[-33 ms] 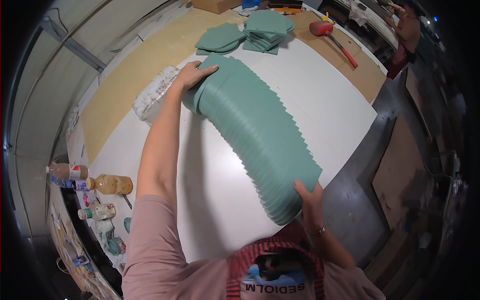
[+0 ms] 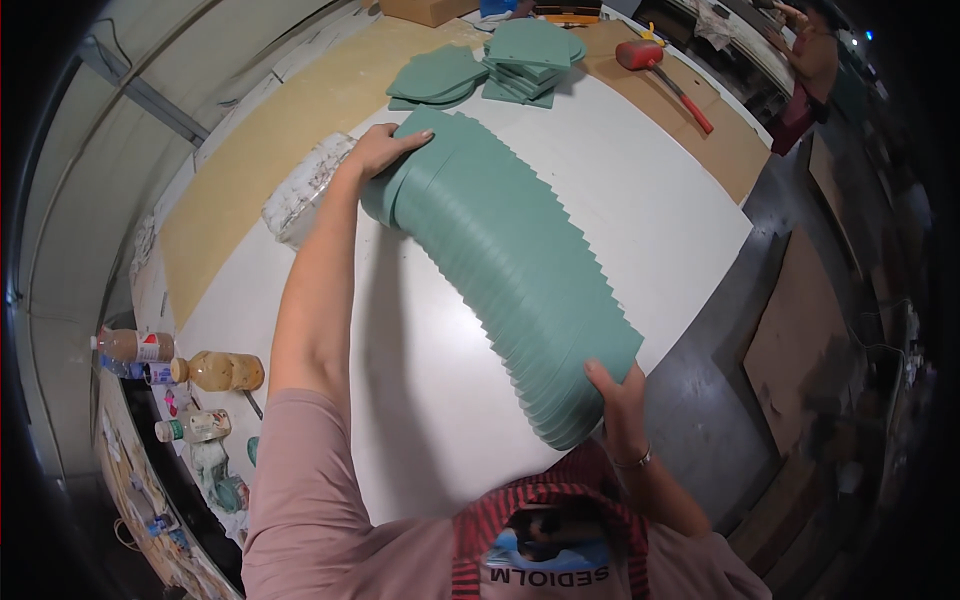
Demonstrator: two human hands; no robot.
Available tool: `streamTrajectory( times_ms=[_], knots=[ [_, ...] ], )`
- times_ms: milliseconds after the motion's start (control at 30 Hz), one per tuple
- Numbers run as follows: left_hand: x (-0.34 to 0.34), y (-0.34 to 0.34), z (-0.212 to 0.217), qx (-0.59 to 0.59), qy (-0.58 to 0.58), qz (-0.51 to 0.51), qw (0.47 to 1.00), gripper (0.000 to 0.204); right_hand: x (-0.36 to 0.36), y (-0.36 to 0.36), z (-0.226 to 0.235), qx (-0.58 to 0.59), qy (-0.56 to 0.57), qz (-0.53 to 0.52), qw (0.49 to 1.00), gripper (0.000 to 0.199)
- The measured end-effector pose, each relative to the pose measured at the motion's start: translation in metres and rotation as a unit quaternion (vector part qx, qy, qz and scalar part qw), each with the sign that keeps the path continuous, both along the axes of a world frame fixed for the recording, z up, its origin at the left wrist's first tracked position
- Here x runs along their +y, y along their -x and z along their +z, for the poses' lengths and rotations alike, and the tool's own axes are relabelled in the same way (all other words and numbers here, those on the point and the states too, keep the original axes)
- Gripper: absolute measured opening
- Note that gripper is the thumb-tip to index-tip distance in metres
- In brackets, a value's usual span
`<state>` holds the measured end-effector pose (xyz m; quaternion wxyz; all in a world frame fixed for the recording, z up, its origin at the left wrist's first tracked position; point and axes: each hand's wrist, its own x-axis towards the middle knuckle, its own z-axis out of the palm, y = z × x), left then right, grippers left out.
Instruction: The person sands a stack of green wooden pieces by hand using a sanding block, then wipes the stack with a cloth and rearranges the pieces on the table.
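A long fanned stack of thin green panels runs from the far middle of the table toward my body, its edges stepped like teeth on the right and rounded on the left. My left hand clasps its far end, thumb laid over the top. At the near end, my right hand presses with the thumb on top, its other fingers hidden beneath or behind. Past the far end lie two loose piles of similar green panels, a low left pile and a taller right pile.
A red-headed mallet rests on brown cardboard. Left of my left forearm sits a whitish plastic-wrapped block. Bottles, including a yellowish one, stand along the left edge of the white table. Another person is at far right.
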<state>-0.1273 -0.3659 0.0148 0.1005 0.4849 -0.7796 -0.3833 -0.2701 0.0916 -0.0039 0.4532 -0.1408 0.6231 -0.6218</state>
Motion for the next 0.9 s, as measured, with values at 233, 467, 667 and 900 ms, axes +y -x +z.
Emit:
streamTrajectory(
  times_ms=[233, 467, 667, 900],
  knots=[
    [-0.029, 0.020, 0.006, -0.059, -0.012, -0.045, 0.997, 0.102, -0.010, 0.007, 0.010, -0.039, -0.010, 0.004, 0.999, 0.047],
    [-0.029, 0.058, 0.007, -0.082, 0.077, -0.058, 0.992, 0.110, -0.013, -0.002, 0.012, 0.022, -0.037, 0.010, 0.999, 0.045],
    [-0.029, 0.055, 0.007, -0.152, 0.082, -0.091, 0.981, 0.110, -0.017, 0.000, 0.018, 0.084, -0.063, 0.031, 0.994, 0.040],
    [-0.011, 0.046, 0.005, -0.162, 0.106, -0.041, 0.980, 0.104, -0.017, 0.019, 0.020, 0.105, -0.064, 0.084, 0.989, 0.040]
  ],
)
